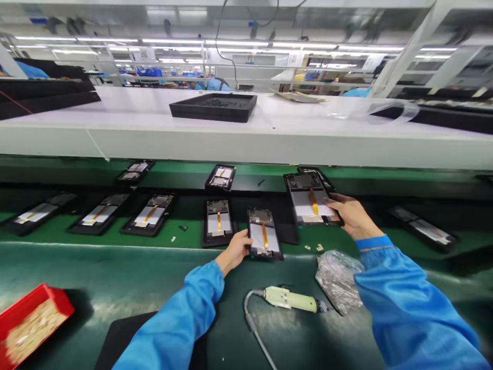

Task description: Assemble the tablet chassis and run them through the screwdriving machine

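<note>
My left hand (235, 251) is closed on the left edge of an opened tablet (265, 234), whose silver battery and orange ribbon cable face up. A second opened tablet (311, 198) is tilted in my right hand (352, 213), gripped at its lower right edge. Beneath and between the two lies a dark tray (288, 234), partly hidden. Just left of my left hand, another opened tablet (218, 221) rests in a black tray. An electric screwdriver (290, 299) with a grey cable lies below my hands, its tip near a clear bag of small metal parts (339, 280).
Several more opened tablets in black trays line the green belt, including one at the left (150, 213) and one at the right (423, 226). A red bin (61, 303) of beige pieces stands at lower left. Above runs a white shelf (134, 136) with a black tray (213, 110).
</note>
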Demonstrator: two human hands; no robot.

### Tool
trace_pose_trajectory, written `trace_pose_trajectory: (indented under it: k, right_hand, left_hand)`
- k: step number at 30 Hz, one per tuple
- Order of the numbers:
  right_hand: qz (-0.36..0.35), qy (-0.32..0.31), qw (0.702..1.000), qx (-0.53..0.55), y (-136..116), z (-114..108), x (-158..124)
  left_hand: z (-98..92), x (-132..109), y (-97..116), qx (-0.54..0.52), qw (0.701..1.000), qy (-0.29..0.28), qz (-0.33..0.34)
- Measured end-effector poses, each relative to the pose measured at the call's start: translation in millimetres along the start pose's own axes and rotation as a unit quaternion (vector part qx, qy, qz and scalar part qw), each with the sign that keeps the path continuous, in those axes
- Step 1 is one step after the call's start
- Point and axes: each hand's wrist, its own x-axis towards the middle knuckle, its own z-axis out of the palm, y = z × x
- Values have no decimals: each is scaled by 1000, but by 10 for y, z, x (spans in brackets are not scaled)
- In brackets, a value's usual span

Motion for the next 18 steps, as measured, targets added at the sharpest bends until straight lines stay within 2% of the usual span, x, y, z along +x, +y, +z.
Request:
trace_pose_trajectory:
  k: [2, 4, 6, 8, 10, 11, 12, 14, 15, 16, 18]
  right_hand:
    - [10, -32, 999, 25, -94, -98, -181]
    - [19, -53, 998, 35, -136, -131, -394]
    - [25, -70, 996, 42, -125, -87, -653]
    - [43, -104, 992, 56, -57, 47, -954]
    - [72, -168, 979, 85, 74, 275, -1277]
    - [85, -204, 970, 103, 163, 418, -1438]
    - [94, -235, 960, 123, 267, 576, -1595]
    - [108, -277, 941, 159, 510, 920, -1895]
    - [115, -288, 935, 170, 646, 1101, -2036]
    - [123, -295, 931, 174, 787, 1285, -2172]
    - [142, -310, 924, 171, 1070, 1654, -2428]
  left_hand:
    - [220, 337, 96, 19, 1000, 7, 16]
    - [347, 535, 210, 36, 998, 32, 45]
    - [338, 535, 309, 61, 992, 64, 92]
    - [199, 305, 372, 107, 980, 56, 156]
    - [-31, -148, 390, 149, 969, -23, 197]
    - [-162, -446, 379, 148, 971, -69, 176]
    - [-296, -778, 352, 133, 977, -111, 128]
    - [-563, -1497, 256, 60, 989, -136, 4]
    - [-694, -1856, 193, 3, 995, -96, -33]
    - [-826, -2196, 126, -55, 996, -31, -58]
    - [-1082, -2782, 2, -144, 978, 113, -96]
